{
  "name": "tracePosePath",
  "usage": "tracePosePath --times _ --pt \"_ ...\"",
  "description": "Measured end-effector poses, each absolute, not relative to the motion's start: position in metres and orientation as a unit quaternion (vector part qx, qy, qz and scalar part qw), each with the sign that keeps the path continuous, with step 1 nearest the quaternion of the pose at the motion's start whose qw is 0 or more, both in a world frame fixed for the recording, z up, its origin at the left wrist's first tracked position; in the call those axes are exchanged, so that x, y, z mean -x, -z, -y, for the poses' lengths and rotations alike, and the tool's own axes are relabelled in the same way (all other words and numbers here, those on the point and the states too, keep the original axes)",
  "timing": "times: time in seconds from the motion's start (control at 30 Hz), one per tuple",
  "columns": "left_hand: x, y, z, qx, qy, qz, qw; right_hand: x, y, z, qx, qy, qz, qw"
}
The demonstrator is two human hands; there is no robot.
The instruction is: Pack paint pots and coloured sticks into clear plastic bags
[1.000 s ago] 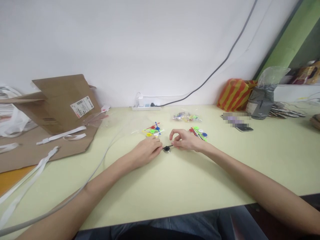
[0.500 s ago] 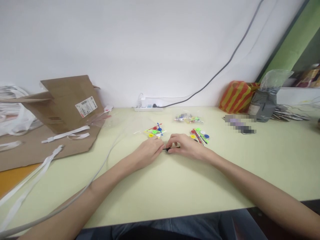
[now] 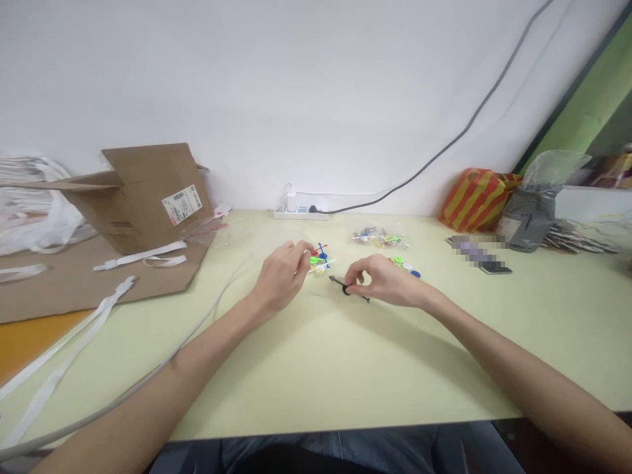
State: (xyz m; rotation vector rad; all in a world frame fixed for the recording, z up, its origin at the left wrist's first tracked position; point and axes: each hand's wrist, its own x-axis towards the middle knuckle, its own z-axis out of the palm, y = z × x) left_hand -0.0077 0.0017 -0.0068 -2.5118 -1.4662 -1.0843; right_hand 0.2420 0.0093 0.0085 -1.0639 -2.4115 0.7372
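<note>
While the right hand (image 3: 388,282) pinched a black disc (image 3: 346,290) fixed on a thin black rod (image 3: 336,282) just above the worktop (image 3: 345,375), its grip closed on the disc, the left hand (image 3: 281,273) had drawn away from that piece, where both hands had met earlier. Its fingers (image 3: 303,247) curled at 2 o'clock toward a cluster of coloured plastic pieces (image 3: 320,260), though whether that grip held anything could not be told.
</note>
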Motion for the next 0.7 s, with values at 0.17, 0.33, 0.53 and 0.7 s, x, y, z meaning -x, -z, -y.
tracePosePath --times 0.17,0.33,0.53,0.7 --pt "0.009 0.011 -0.006 0.806 0.340 0.483 0.027 -0.251 -0.013 -0.069 0.470 -0.302 0.793 0.244" --pt "0.010 0.011 -0.007 0.803 0.339 0.489 0.031 -0.230 -0.007 -0.124 0.530 -0.315 0.759 0.211" --pt "0.012 0.012 -0.008 0.803 0.326 0.498 0.026 -0.207 -0.012 -0.140 0.532 -0.311 0.769 0.170" --pt "0.013 0.015 -0.009 0.809 0.320 0.492 0.023 -0.202 -0.018 -0.139 0.524 -0.302 0.784 0.141"
